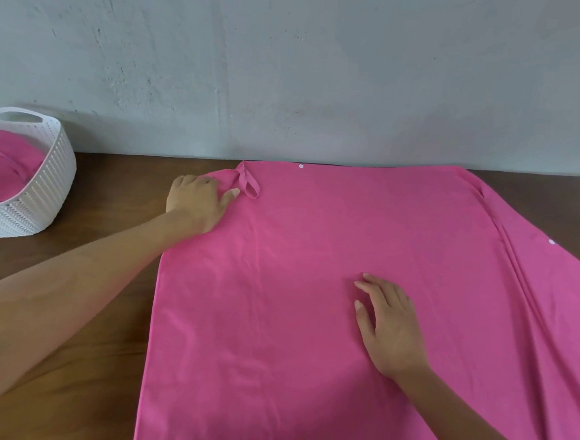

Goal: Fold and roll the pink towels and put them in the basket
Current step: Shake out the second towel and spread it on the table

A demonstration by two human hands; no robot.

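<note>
A large pink towel (pixel 294 289) lies spread flat over the wooden table, folded along its right side, with a small hanging loop (pixel 250 184) at its far left corner. My left hand (pixel 197 201) rests on that far left corner, fingers bunching the cloth beside the loop. My right hand (pixel 387 323) lies flat on the middle of the towel, fingers straight and spread. A white perforated basket (pixel 49 182) stands at the far left with a rolled pink towel (pixel 4 169) inside it.
The brown wooden table (pixel 113 180) runs up to a grey-white wall (pixel 292 65) directly behind the towel. Bare tabletop shows between the basket and the towel's left edge.
</note>
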